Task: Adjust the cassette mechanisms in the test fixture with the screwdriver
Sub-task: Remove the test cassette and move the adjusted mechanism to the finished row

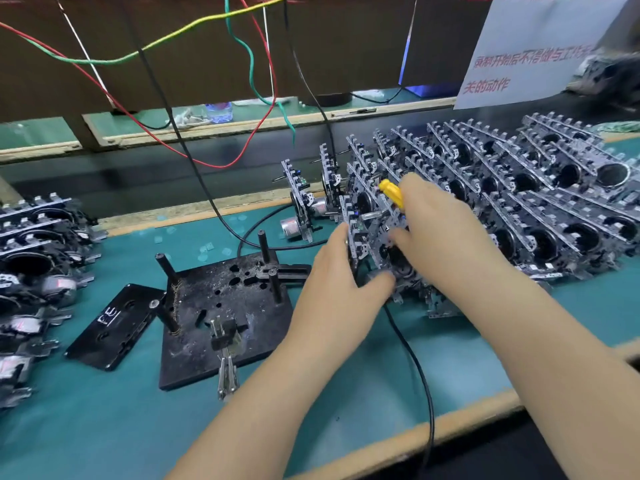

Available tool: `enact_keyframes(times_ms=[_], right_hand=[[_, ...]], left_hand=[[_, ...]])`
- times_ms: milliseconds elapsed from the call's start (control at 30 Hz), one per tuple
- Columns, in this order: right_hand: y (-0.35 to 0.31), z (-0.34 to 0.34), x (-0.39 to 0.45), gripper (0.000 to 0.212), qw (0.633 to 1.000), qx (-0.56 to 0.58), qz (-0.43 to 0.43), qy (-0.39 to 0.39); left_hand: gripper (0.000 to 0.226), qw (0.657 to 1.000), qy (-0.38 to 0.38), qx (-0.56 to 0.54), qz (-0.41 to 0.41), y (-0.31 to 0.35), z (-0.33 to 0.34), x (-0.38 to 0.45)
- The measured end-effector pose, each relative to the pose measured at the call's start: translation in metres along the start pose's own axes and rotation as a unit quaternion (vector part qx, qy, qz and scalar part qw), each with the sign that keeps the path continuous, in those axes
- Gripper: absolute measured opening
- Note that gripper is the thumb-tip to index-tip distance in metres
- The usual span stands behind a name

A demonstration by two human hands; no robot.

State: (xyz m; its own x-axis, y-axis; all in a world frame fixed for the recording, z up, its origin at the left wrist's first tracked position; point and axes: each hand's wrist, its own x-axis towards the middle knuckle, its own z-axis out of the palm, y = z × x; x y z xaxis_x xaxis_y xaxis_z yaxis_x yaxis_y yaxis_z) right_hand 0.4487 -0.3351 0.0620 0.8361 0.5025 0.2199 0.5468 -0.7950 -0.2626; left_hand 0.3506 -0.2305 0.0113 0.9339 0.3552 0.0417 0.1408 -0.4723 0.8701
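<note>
The black cassette (pixel 116 327) lying flat on the counter (pixel 104 427) carries white handwriting that looks like "FE". Up at the right a white paper sign (pixel 530 53) hangs with red Chinese characters, blurred in part; the lower line reads roughly "关的动作".

The counter is covered with a teal mat edged in pale wood. Small clear scraps are scattered over the mat behind the test fixture (pixel 225 317), a scuffed black plate with upright pins, holes and a small clamp at its front edge. The fixture sits just right of the cassette and holds no mechanism.

Both hands are to the right of the fixture, at the front of a large stack of cassette mechanisms (pixel 519 199) standing in rows. The left hand (pixel 339 292) has its grip curled round the near edge of one mechanism (pixel 374 237), thumb underneath. The right hand (pixel 446 233) grips the same mechanism from the other side, thumb on its face, and the yellow handle of the screwdriver (pixel 391 192) sticks out above its fingers; the tip is hidden.

A second pile of mechanisms (pixel 38 268) lies along the left edge. Red, green, yellow-green, white and black wires (pixel 249 64) hang across a dark brown board behind the counter, and a black cable (pixel 415 362) runs over the mat under the forearms. Beyond the board, a further green surface holds a clear plastic bottle (pixel 219 111).
</note>
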Motion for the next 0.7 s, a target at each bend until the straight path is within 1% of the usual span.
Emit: enact_keyframes(times_ms=[67,133,167,300,367,400,433,500,567,600,633,700], right_hand=[[0.003,0.004,0.004,0.037,1.000,-0.003,0.002,0.013],[0.003,0.006,0.006,0.038,1.000,0.002,-0.005,0.027],[0.003,0.006,0.006,0.039,0.999,0.005,-0.005,0.033],[0.004,0.005,0.004,0.039,0.999,0.011,0.008,0.041],[0.000,0.005,-0.003,0.041,0.999,0.006,0.014,0.036],[-0.004,0.004,-0.008,0.040,0.999,0.002,0.007,0.045],[-0.008,0.004,-0.014,0.036,0.998,0.001,-0.007,0.069],[-0.017,0.008,-0.026,0.029,0.987,0.057,-0.044,0.142],[-0.035,0.012,-0.039,0.027,0.963,0.164,-0.076,0.198],[-0.044,0.014,-0.045,0.024,0.949,0.221,-0.086,0.209],[-0.053,0.016,-0.051,0.023,0.934,0.278,-0.094,0.204],[-0.070,0.020,-0.058,0.029,0.904,0.383,-0.101,0.159]], left_hand=[[0.091,1.000,0.003,-0.020,-0.007,0.010,0.008,0.002],[0.100,1.000,-0.001,-0.024,-0.001,0.017,0.015,0.001],[0.101,1.000,-0.002,-0.027,0.000,0.019,0.017,0.000],[0.086,0.998,0.017,-0.061,-0.002,0.014,0.013,-0.002],[0.083,0.998,0.003,-0.069,-0.004,0.011,0.010,-0.006],[0.082,0.997,-0.008,-0.073,0.000,0.010,0.008,-0.009],[0.078,0.996,-0.017,-0.084,0.010,0.010,0.006,-0.013],[0.064,0.993,-0.020,-0.108,0.039,0.012,-0.001,-0.024],[0.051,0.993,-0.006,-0.103,0.065,0.012,-0.015,-0.039],[0.049,0.992,0.002,-0.094,0.081,0.011,-0.025,-0.047],[0.049,0.992,0.010,-0.080,0.098,0.009,-0.037,-0.055],[0.048,0.990,0.040,-0.033,0.131,0.001,-0.066,-0.072]])
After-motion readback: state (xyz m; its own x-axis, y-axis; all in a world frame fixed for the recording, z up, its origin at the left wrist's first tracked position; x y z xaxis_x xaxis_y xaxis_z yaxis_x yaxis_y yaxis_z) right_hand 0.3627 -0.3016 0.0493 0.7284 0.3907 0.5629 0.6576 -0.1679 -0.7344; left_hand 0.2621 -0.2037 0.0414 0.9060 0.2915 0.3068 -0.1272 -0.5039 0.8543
